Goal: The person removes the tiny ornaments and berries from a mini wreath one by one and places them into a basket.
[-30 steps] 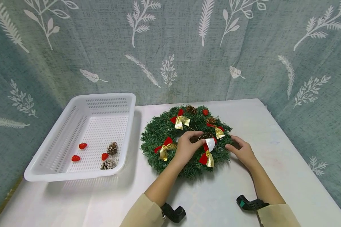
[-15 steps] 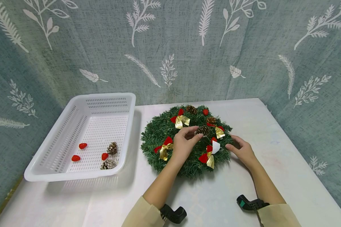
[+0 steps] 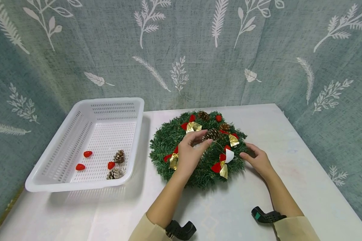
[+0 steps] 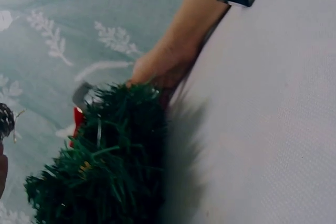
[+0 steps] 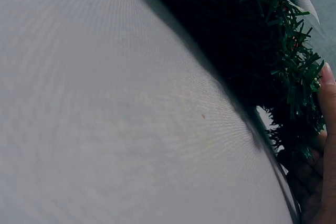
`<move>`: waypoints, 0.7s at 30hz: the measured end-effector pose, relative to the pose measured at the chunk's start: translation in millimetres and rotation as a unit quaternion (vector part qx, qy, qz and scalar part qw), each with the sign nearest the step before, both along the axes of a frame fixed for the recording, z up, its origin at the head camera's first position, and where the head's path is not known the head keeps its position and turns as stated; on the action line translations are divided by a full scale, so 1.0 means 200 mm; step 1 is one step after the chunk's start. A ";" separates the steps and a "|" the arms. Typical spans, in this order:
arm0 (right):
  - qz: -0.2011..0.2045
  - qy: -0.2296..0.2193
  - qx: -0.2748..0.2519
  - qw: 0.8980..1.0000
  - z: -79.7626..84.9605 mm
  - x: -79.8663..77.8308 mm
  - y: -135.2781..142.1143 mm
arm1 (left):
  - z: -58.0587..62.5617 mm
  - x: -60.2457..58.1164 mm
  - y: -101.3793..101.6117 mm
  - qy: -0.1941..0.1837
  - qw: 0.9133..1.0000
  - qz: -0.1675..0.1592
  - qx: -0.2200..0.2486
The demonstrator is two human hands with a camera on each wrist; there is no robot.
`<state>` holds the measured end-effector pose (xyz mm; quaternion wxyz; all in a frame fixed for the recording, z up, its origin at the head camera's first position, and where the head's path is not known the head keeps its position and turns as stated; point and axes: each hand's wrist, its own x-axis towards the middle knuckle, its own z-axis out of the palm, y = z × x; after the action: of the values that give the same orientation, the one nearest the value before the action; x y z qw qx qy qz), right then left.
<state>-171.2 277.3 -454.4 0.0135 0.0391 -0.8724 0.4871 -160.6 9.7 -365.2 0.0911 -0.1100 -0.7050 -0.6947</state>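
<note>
My left hand (image 3: 189,152) pinches a brown pine cone (image 3: 212,135) between thumb and fingertips, above the middle of a green wreath (image 3: 166,144). A thin wire trails from the cone; in the left wrist view the pine cone (image 4: 6,119) and a fingertip show at the left edge. On the wreath's right side, my right hand (image 3: 258,160) grips the rim; the right wrist view shows its thumb (image 5: 327,95) on one side of the greenery and fingers on the other. A red and gold bow (image 3: 222,165) with a white tag (image 3: 229,155) sits near the front right.
Left of the wreath stands a white plastic basket (image 3: 138,134) holding pine cones (image 3: 119,156) and red strawberry-like pieces (image 3: 80,167). More bows, pine cones and one red piece (image 3: 218,118) decorate the wreath. A patterned curtain (image 3: 181,50) hangs behind the table.
My left hand has lifted the pine cone off the wreath's front right and moved it left and up. The white tag by the bow shifted right. My right hand stayed in place.
</note>
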 end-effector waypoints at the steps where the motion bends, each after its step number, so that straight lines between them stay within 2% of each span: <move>1: 0.001 0.001 0.000 1.000 0.00 0.00 0.00 | 0.01 0.01 0.00 0.012 1.000 0.003 0.000; 9: -0.002 0.000 0.000 1.000 0.00 0.00 0.00 | 0.09 0.08 -0.02 0.093 0.996 0.008 0.016; 16: -0.001 0.001 -0.001 1.000 0.00 0.00 0.00 | 0.15 0.13 -0.07 0.113 0.993 0.009 0.018; 21: 0.000 -0.002 0.000 1.000 0.00 0.00 0.00 | 0.17 0.17 -0.11 0.128 0.992 0.012 0.009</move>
<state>-171.5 276.7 -454.0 0.0121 0.0382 -0.8724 0.4871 -127.0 -11.9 -330.4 0.1896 -0.1890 -0.6822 -0.6803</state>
